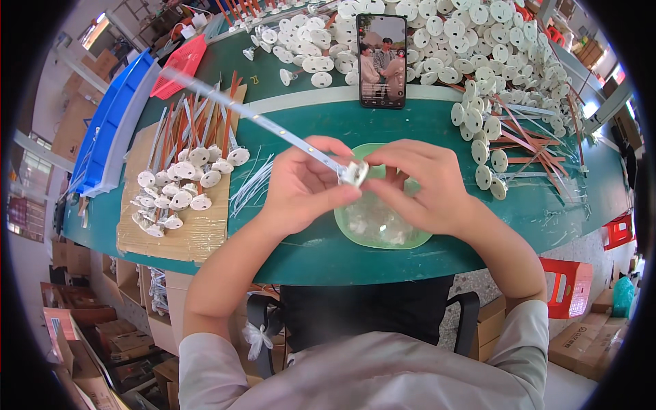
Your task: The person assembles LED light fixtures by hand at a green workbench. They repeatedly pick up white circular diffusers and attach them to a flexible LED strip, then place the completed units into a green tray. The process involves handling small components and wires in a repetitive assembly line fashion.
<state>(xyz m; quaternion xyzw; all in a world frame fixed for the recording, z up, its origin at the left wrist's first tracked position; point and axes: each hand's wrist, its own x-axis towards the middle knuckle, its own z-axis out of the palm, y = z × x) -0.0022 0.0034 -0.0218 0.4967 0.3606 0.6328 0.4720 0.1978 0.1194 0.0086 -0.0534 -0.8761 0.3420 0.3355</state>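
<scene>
Between my two hands, above a green-rimmed bowl, is a white round plastic cap (353, 173) with a long LED strip (273, 130) slanting out of it to the upper left. My left hand (301, 181) is closed on the cap and the base of the strip, thumb below and fingers behind. My right hand (420, 181) pinches the cap's other side with thumb and fingertips. Whether a small part sits in those fingertips is hidden. Under the hands, the bowl (408, 244) holds small whitish clear pieces that I cannot make out well.
Strips with white caps (184, 174) lie on cardboard (212, 239) at left, beside thin white strips (251, 184). A phone (381, 61) stands before a large heap of white caps (471, 34). Capped strips (526, 154) lie at right. A blue tray (113, 130) and red basket (184, 65) stand far left.
</scene>
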